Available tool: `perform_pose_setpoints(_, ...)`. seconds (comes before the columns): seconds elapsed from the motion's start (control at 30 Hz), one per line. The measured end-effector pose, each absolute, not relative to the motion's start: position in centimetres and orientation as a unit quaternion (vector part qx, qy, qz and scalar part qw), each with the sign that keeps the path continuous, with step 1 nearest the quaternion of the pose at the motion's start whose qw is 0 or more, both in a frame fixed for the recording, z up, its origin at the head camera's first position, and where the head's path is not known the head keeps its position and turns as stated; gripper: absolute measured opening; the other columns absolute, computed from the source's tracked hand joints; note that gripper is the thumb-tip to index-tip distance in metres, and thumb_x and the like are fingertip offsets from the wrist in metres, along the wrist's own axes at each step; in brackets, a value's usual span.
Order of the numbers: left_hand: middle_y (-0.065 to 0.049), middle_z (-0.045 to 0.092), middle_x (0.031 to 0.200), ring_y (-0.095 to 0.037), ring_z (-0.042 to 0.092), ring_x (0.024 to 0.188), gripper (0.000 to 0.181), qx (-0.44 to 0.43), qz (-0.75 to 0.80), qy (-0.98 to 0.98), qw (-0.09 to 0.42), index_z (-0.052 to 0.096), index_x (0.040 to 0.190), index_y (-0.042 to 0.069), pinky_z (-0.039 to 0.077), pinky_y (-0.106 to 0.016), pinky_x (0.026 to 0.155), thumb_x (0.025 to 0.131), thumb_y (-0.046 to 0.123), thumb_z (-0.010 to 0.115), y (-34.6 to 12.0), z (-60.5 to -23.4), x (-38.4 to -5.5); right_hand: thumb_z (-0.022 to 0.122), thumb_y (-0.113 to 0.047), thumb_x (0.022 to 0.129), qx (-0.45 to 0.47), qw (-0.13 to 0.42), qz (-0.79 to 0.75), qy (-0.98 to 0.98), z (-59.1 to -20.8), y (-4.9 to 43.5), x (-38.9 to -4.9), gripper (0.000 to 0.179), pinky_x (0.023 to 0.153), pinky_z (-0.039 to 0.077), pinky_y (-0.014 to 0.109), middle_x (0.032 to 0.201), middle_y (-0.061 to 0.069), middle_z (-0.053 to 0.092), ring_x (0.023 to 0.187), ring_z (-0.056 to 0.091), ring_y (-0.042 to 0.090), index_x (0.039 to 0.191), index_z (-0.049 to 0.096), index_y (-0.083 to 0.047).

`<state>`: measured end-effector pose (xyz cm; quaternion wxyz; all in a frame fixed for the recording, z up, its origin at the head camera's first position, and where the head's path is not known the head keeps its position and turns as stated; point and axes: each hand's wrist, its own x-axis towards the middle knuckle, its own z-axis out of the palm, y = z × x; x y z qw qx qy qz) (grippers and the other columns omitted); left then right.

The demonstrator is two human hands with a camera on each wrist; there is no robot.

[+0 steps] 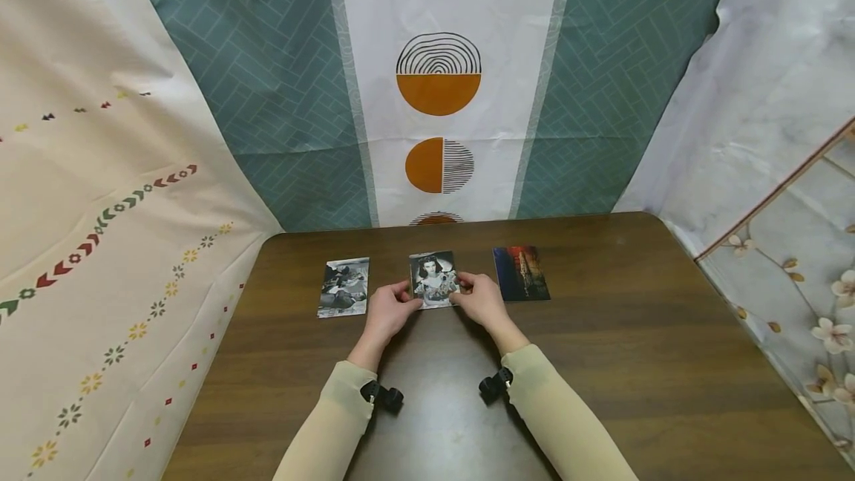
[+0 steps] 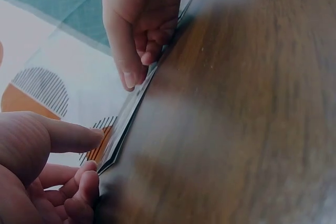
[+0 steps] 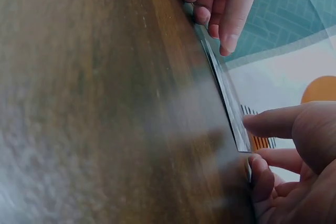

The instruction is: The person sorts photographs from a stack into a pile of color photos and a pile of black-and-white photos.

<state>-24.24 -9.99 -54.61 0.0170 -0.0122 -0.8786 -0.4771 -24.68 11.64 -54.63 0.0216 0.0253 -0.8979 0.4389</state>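
Both hands are at the middle black-and-white photo card [image 1: 433, 273], which shows a dark-haired figure. My left hand [image 1: 389, 312] grips its left side near the lower corner, thumb and fingers at the edge. On the opposite side, my right hand [image 1: 482, 298] pinches the card's right edge in the same way. In the left wrist view the card [image 2: 128, 116] is seen nearly edge-on, low over the wood, with a thin dark layer under it. Whether it is one card or a thin stack I cannot tell.
Another black-and-white photo card [image 1: 344, 287] lies to the left, with a second edge peeking out below it. A dark blue and red picture card [image 1: 522, 273] lies to the right. The brown wooden table [image 1: 634, 362] meets a patterned cloth [image 1: 447, 21] at its far edge.
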Motion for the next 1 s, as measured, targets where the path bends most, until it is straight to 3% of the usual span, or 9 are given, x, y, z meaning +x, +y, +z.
perform_pose_setpoints(0.43, 0.004, 0.063, 0.075, -0.014, 0.054, 0.071, 0.05, -0.026, -0.445, -0.895, -0.011, 0.074, 0.132, -0.004, 0.05, -0.037, 0.08, 0.087, 0.017, 0.085, -10.18, -54.52, -24.49, 0.079, -0.018, 0.09, 0.019, 0.007, 0.409, -0.912, -54.7, 11.77, -24.87, 0.055, 0.1, 0.052, 0.051, 0.119, 0.014, 0.076, 0.114, 0.07, 0.034, 0.141, 0.069, 0.0)
perform_pose_setpoints(1.0, 0.003, 0.064, 0.076, -0.016, 0.056, 0.073, 0.048, -0.032, -0.44, -0.897, -0.015, 0.075, 0.131, -0.002, 0.05, -0.037, 0.078, 0.087, 0.016, 0.085, -10.05, -54.51, -24.58, 0.079, -0.022, 0.093, 0.012, -0.007, 0.416, -0.909, -54.64, 11.72, -25.01, 0.052, 0.103, 0.051, 0.052, 0.123, 0.014, 0.075, 0.119, 0.068, 0.035, 0.14, 0.07, -0.002)
